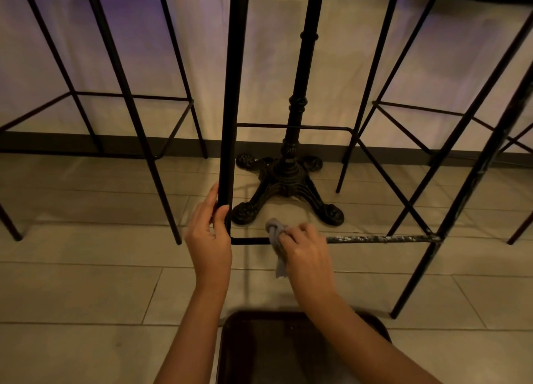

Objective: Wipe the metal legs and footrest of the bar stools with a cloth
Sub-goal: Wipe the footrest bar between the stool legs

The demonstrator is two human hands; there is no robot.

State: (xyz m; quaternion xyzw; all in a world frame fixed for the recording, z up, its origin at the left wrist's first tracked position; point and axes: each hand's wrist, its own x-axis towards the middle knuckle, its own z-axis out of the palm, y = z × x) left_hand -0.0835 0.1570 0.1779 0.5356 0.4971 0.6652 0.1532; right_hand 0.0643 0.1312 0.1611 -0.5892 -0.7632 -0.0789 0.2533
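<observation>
A black metal bar stool stands right in front of me. My left hand (209,233) grips its front left leg (230,95) just above the footrest corner. The front footrest bar (380,238) runs level to the right and looks scuffed and dusty along its right half. My right hand (307,246) presses a small grey cloth (276,240) onto that bar near its left end, and a loose tail of cloth hangs below the bar. The stool's front right leg (461,199) slants down to the floor on the right.
An ornate black cast-iron table base (288,187) stands behind the footrest. More black wire-frame stools stand at the left (129,109) and right (383,123). A dark brown tray or seat (245,349) lies on the tiled floor under my arms. A pale wall runs behind.
</observation>
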